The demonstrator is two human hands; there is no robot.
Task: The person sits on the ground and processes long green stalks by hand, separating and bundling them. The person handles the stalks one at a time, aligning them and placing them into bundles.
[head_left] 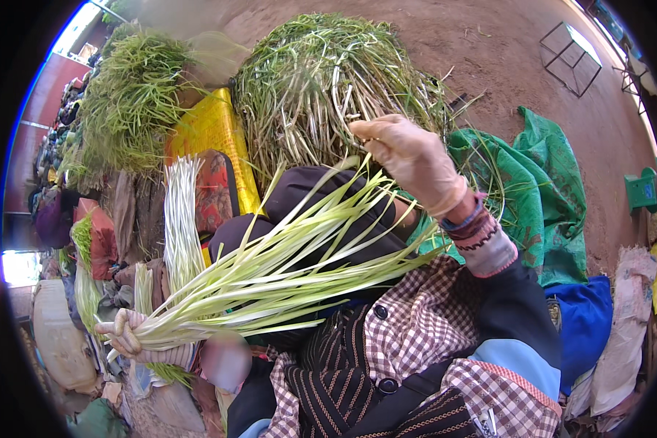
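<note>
My left hand [123, 334], in what looks like a pale knit glove, grips the white root ends of a bunch of long pale-green leafy stalks [263, 268], possibly chives. The bunch fans out across my lap. Over its leaf tips is my right hand [413, 161], in a thin translucent glove, with fingers bent together. One leaf tip reaches the underside of those fingers; whether they pinch it is hidden. Just beyond lies a large heap of untrimmed stalks [328, 93], brownish-white at the near ends. Left of my knees, a cleaned white bundle [182, 224] lies lengthwise.
A second green heap [134, 104] stands at far left, near a yellow printed sack [208, 137] and a red patterned cushion [216, 186]. Green sacking [547, 186] spreads at right. A metal frame [572, 60] and a green stool [643, 189] stand on the earthen floor. A plastic jerrycan [63, 334] is lower left.
</note>
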